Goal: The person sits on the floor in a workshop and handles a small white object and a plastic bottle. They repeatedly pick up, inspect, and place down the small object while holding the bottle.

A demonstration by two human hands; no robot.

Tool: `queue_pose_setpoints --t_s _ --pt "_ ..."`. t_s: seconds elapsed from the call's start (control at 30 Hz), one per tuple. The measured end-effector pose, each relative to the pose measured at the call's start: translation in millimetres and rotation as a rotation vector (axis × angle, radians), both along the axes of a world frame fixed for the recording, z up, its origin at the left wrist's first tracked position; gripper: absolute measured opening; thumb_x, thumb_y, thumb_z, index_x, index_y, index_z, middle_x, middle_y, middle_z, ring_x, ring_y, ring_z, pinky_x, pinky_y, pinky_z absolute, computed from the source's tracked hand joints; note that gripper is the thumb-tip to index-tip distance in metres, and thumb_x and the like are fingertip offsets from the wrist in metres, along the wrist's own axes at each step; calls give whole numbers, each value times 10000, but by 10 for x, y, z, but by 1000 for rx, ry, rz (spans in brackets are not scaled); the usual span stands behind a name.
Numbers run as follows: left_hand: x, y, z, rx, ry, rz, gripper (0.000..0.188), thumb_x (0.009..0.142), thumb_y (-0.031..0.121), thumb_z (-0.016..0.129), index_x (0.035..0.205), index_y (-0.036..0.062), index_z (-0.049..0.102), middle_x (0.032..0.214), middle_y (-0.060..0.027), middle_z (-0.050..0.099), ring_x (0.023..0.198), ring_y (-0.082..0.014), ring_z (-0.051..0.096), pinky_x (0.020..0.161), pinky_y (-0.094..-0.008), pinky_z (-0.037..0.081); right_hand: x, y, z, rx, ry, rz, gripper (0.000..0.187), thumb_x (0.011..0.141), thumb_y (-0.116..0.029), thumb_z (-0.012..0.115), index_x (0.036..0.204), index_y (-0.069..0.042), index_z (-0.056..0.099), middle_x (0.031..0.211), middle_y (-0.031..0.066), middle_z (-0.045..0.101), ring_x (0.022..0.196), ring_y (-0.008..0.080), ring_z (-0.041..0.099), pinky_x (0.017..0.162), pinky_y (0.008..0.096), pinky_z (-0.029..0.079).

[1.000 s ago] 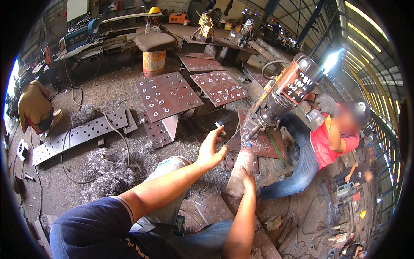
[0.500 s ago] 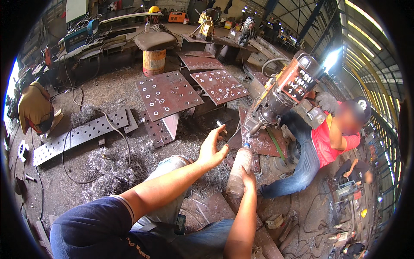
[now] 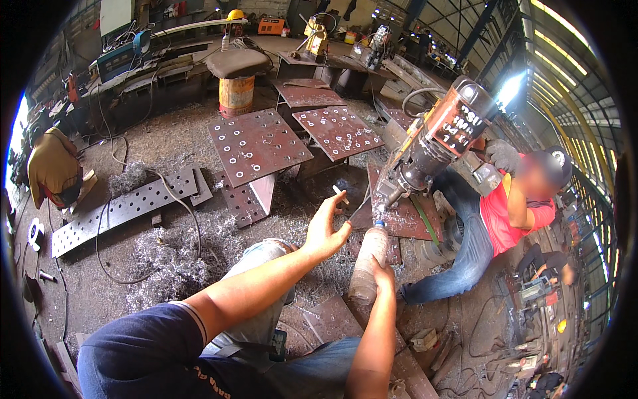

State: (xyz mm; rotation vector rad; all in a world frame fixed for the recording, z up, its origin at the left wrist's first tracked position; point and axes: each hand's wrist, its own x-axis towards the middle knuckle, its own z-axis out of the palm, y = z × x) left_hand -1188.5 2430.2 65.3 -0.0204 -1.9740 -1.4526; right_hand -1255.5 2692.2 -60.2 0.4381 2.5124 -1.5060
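In my right hand [image 3: 381, 274] is a cloudy, dirty plastic bottle [image 3: 369, 261], tilted with its blue cap [image 3: 379, 224] uppermost. The cap end is close to the lower end of a portable drill [image 3: 420, 163] with a worn orange motor housing. My left hand [image 3: 325, 231] is stretched forward, thumb apart, with a thin white cigarette [image 3: 340, 194] between its fingers. A steel plate [image 3: 415, 223] lies under the drill, metal shavings on it. A co-worker in a red shirt [image 3: 495, 229] sits to the right, a grey-gloved hand [image 3: 503, 157] beside the drill.
Drilled steel plates [image 3: 259, 146] rest on supports ahead. A long perforated bar [image 3: 123, 213] lies left, near heaps of metal shavings [image 3: 169, 263] and a cable [image 3: 193, 206]. A padded drum stool [image 3: 237, 93] stands farther back. Another person [image 3: 53, 163] crouches far left.
A faint bluish wisp shows near the cigarette. Both my hands and the bottle stay nearly where they were. The drill has shifted very slightly in the picture.
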Motion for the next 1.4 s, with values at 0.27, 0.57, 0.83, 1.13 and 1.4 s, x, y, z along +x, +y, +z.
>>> queue_pose_setpoints --t_s 0.27,0.57,0.83,1.13,1.4 --pt "-8 -32 -35 -4 2 10 721 807 112 695 1492 80 471 1319 -160 610 1067 -296 652 985 -403 527 -5 -33 -24 -3 -11 11 683 874 -481 784 1258 74 680 1224 234 718 1144 309 692 978 418 511" --pt "-17 -14 -34 19 8 -4 725 809 105 690 1498 80 465 1330 -164 607 1092 -303 650 995 -406 525 45 -32 94 -71 178 -23 773 875 -495 792 1349 85 603 1276 234 690 1182 314 662 1005 410 490" --pt "-21 -7 -39 27 5 -22 729 810 110 690 1500 81 456 1337 -164 601 1081 -305 651 991 -408 523 86 -56 211 94 339 -127 780 851 -574 776 1244 88 647 1212 287 699 1166 405 664 1014 449 480" --pt "-18 -8 -52 17 -16 -12 729 811 118 691 1500 79 457 1329 -161 604 1062 -301 647 988 -410 519 68 -27 207 115 332 -99 790 832 -604 778 1200 85 662 1184 305 699 1144 438 665 1003 468 483" --pt "-15 12 -28 43 -18 -24 735 804 119 690 1501 83 461 1332 -150 607 1040 -282 643 984 -401 520 41 8 146 87 388 -111 801 834 -598 779 1230 88 658 1195 312 693 1153 441 662 1016 462 480"
